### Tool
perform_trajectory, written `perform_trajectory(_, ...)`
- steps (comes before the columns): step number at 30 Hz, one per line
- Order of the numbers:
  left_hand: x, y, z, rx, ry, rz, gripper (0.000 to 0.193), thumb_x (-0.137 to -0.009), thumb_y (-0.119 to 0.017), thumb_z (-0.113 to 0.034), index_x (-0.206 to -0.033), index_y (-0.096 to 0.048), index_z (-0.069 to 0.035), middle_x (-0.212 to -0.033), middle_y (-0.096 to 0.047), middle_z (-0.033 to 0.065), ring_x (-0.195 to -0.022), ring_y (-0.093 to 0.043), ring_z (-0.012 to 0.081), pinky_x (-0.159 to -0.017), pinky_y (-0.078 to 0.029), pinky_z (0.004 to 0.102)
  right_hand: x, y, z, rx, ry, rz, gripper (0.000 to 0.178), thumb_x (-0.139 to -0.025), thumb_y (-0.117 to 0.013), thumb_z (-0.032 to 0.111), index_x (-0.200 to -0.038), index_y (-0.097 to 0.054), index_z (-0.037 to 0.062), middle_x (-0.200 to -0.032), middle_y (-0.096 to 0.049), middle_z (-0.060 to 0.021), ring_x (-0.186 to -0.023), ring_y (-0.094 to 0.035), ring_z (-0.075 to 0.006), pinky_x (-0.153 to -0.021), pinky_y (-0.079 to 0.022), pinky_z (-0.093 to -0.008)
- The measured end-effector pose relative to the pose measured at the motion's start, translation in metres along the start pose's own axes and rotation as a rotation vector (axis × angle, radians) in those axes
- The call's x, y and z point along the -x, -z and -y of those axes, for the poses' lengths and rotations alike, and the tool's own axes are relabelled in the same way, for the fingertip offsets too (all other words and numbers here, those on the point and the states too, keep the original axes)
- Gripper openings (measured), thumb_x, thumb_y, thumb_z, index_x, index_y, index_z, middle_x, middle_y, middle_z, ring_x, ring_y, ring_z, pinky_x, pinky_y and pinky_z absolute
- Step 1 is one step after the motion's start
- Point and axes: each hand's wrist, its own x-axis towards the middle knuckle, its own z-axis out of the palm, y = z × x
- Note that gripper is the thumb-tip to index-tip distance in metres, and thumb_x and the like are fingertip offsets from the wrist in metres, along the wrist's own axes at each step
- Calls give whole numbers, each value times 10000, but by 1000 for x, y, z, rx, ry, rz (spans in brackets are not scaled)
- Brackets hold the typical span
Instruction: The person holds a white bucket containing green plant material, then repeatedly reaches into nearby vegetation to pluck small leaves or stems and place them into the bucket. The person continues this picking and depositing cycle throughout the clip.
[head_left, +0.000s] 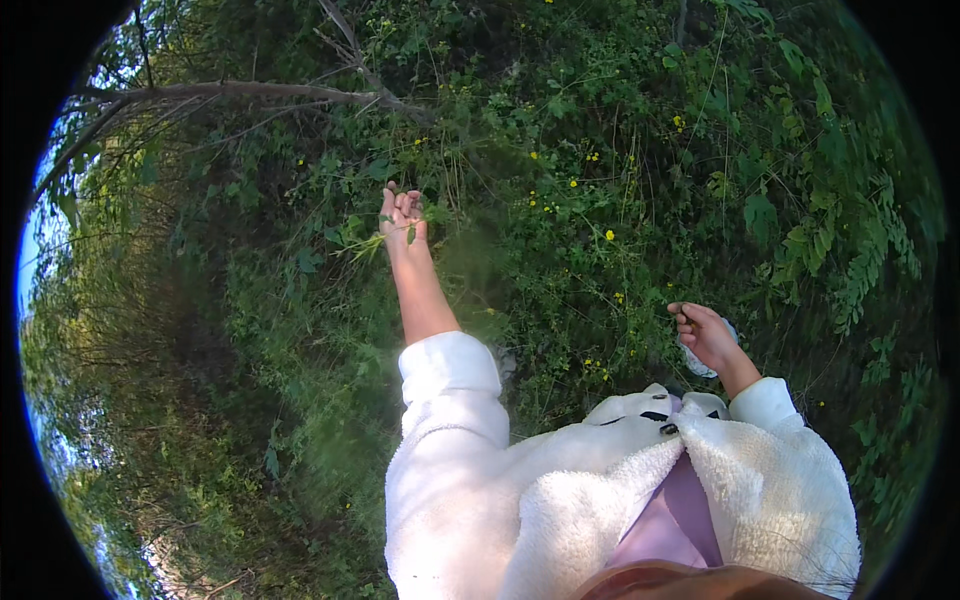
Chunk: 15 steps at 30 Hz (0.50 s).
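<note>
While a bare grey branch [250, 92] arches over the thicket at upper left, the left hand [402, 215] reaches out at arm's length into the green leafy stems [362, 240], its fingers closed together around a sprig of them. White fluffy fleece sleeves [450, 385] cover both arms. Small yellow wildflowers [608, 235] dot the greenery between the hands. Farther right, the right hand [708, 335] is curled shut around a crumpled pale blue-white wad [696, 360], held close to the body.
</note>
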Motion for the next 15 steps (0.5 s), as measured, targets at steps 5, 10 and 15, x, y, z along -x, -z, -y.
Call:
perform_trajectory(5,43,-22,-69,-46,-81,131,228,-938,-393,-201,-898,-511,-9,-510,-267,-19,-394,-231,79,-520,-407,230,10,-10,-6,10,24,28,241,-903,-432,167,-1033,-531,-10,-724,-442,44,-596,-365,-32,-487,-306,-161)
perform_trajectory(10,70,-21,-82,23,205,185,219,-933,-402,-187,-934,-505,6,-518,-244,-26,-398,-224,75,-424,-328,197,20,-18,-13,48,38,49,242,-902,-429,165,-1030,-535,-11,-726,-441,44,-602,-364,-34,-491,-308,-163)
perform_trajectory(15,101,-6,-51,350,429,72,195,-923,-370,-92,-996,-491,42,-579,-380,23,-446,-336,96,-501,-428,214,25,-31,-28,81,34,80,239,-901,-426,163,-1018,-543,-10,-736,-432,44,-602,-360,-36,-495,-305,-166)
